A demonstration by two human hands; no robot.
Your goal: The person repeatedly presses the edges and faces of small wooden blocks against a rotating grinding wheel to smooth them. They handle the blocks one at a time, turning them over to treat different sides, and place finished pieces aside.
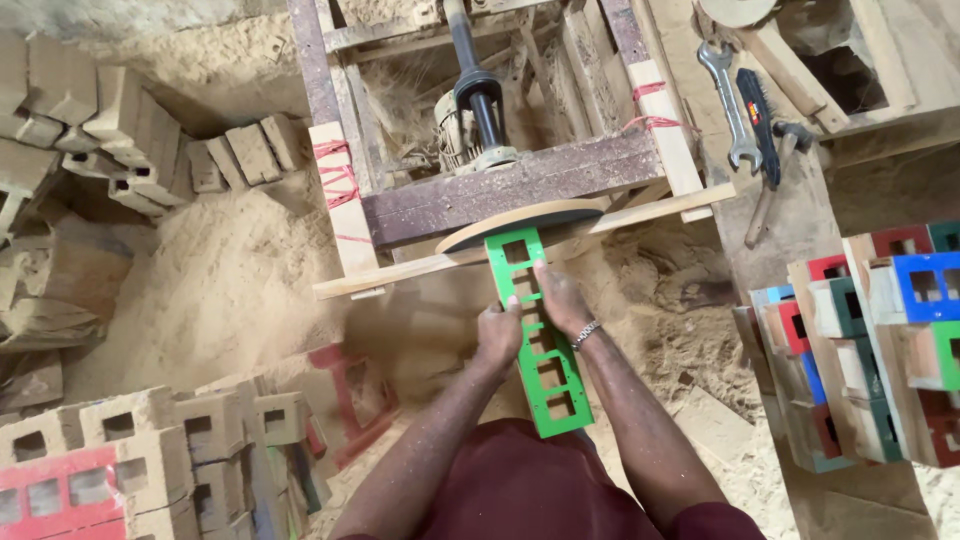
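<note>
Wooden frame carries a sanding disc. Green strip with square holes, far end against the disc. Looks light, stiff, painted smooth. Left hand and right hand clasp its long edges mid-length; a sound hold, away from the disc.

Bright, even daylight, no glare. Soft shadows w/ dimmest spot under the wooden frame, centre top. Wide-angle bending at the edges. Motion blur lower centre-left below the plank; block stacks at right sharp.
</note>
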